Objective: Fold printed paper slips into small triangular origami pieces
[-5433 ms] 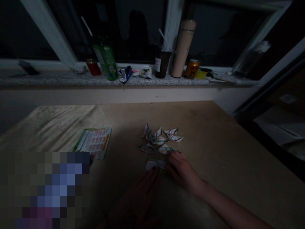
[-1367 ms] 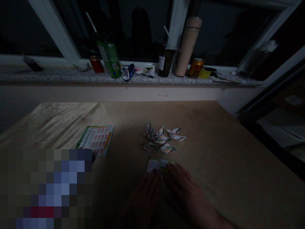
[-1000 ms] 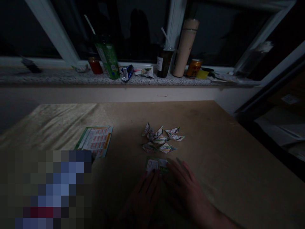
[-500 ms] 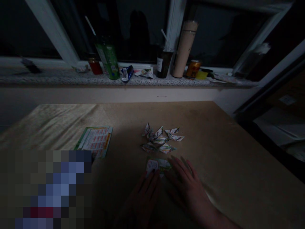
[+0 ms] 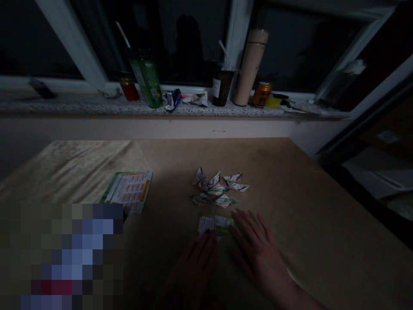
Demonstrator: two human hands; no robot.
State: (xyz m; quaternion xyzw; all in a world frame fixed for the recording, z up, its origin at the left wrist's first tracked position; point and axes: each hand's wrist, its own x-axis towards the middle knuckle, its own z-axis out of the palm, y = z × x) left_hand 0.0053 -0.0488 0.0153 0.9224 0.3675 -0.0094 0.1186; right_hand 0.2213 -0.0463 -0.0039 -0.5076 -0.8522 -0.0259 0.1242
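Observation:
A small piece of printed paper (image 5: 222, 222), green and white, lies flat on the table in front of me. My left hand (image 5: 198, 258) rests on its near left part with fingers stretched out. Beside the paper's right edge lies my right hand (image 5: 258, 247), its fingers spread and holding nothing. Just beyond the paper sits a cluster of several pointed folded paper pieces (image 5: 217, 188). The near edge of the paper is hidden under my left fingers, and the light is dim.
A printed sheet (image 5: 130, 189) lies at the left of the brown table (image 5: 290, 181). On the stone windowsill (image 5: 193, 111) stand a green bottle (image 5: 148, 84), a dark cup with a straw (image 5: 222, 86), a tall beige flask (image 5: 250, 69) and an orange can (image 5: 262, 94). A pixelated area covers the lower left.
My right hand has slid a little to the right, off the paper's right end, which now shows more. My left hand stays almost in place on the paper.

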